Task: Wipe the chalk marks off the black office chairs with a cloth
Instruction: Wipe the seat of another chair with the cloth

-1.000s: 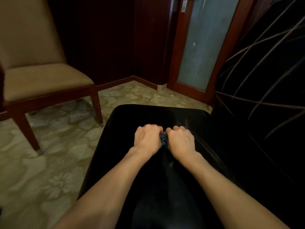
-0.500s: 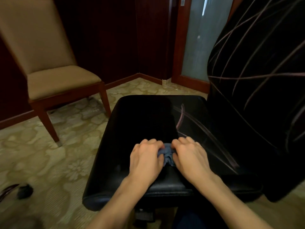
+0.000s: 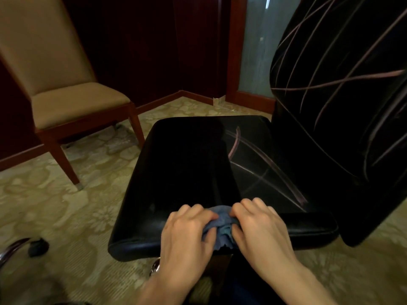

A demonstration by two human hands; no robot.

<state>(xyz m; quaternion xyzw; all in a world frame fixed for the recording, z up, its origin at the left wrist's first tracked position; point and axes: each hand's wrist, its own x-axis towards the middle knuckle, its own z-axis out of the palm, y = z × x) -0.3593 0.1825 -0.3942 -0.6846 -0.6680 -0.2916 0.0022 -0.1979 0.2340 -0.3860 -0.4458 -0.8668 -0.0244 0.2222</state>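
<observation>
The cloth point(image 3: 220, 225) is bunched at the near edge of the seat point(image 3: 182, 172), gripped from both sides: the left hand point(image 3: 187, 236) and the right hand point(image 3: 259, 230) are curled onto it, fingers point(image 3: 198, 213) pressing it down against the leather. The left half of the seat is seen free of chalk, so that part is judged done. Pale chalk lines point(image 3: 264, 168) are left on the right half, running from the far edge towards the near right corner, just beyond the right hand. The backrest point(image 3: 341, 106) is crossed by many long strokes (none look wiped). Most of the job is judged outstanding; other chairs to be cleaned cannot be seen.
</observation>
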